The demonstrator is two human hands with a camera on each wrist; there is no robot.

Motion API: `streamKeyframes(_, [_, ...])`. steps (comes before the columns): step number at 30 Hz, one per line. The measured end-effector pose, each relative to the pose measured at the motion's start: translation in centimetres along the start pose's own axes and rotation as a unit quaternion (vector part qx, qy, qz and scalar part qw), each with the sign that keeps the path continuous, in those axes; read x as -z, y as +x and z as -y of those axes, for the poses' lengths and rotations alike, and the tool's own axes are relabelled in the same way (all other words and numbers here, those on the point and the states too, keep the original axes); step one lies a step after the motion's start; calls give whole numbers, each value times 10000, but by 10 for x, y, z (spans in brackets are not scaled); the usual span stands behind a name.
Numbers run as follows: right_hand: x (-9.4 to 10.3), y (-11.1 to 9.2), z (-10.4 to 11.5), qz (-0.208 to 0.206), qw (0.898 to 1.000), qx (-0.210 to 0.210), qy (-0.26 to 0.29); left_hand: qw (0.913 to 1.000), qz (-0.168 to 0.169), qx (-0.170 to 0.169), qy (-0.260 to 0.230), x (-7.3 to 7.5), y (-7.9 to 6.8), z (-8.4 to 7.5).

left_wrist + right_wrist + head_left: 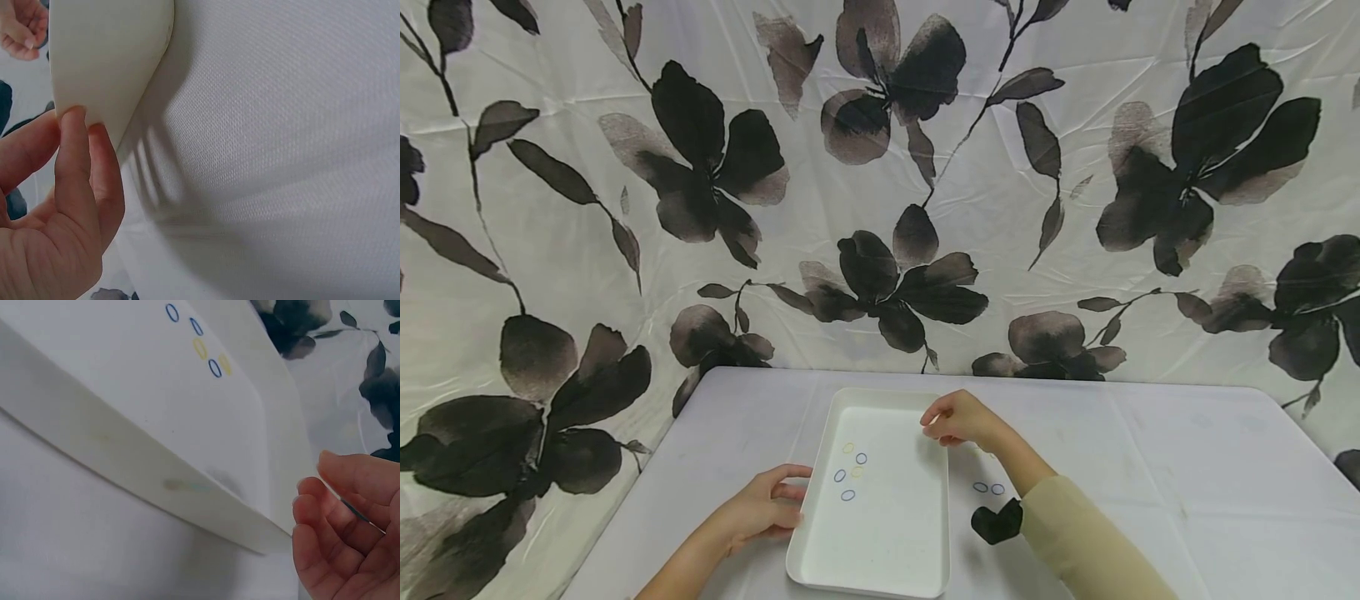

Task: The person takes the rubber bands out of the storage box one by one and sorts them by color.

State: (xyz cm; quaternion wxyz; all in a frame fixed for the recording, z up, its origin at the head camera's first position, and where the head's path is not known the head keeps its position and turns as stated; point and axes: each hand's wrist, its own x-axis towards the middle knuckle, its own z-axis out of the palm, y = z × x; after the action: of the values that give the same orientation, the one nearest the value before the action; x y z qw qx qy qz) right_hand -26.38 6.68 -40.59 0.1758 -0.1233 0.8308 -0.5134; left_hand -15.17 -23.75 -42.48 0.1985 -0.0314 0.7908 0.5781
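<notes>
A white rectangular tray (pixel 891 542) lies on the table. Its left wall is where my left hand (pixel 758 510) holds on, bent fingertips meeting at the rim (pixel 55 75) in the left wrist view. Inside the tray are several small thin rings, including a blue ring (pixel 847 495) and a yellow ring (pixel 857 472). Over the tray's far right edge hovers my right hand (pixel 962 418), loosely curled. From the right wrist, thumb and fingertips stand apart and no ring shows between them. Near my right forearm, two blue rings (pixel 981 487) lie on the table.
A black heart-shaped piece (pixel 997 522) lies beside the right sleeve (pixel 1090 537). Faint yellow rings on the table are partly hidden behind my right wrist. A white cloth (pixel 1187 483) covers the table, and a flower-printed curtain (pixel 955 192) hangs behind its far edge.
</notes>
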Motion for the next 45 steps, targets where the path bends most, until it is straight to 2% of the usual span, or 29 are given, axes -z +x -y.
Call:
streamKeyframes(9, [-14, 2, 5, 107, 9998, 139, 39, 10000, -30, 17, -6, -1, 1, 0])
streamKeyframes(19, [-35, 7, 7, 103, 9999, 104, -68, 10000, -44, 22, -64, -1, 2, 1])
streamKeyframes(34, [-66, 6, 10, 481, 9978, 356, -270, 9997, 128, -46, -182, 1, 0, 0])
streamKeyframes(45, [-88, 7, 8, 659, 9965, 483, -176, 9996, 195, -70, -204, 3, 2, 3])
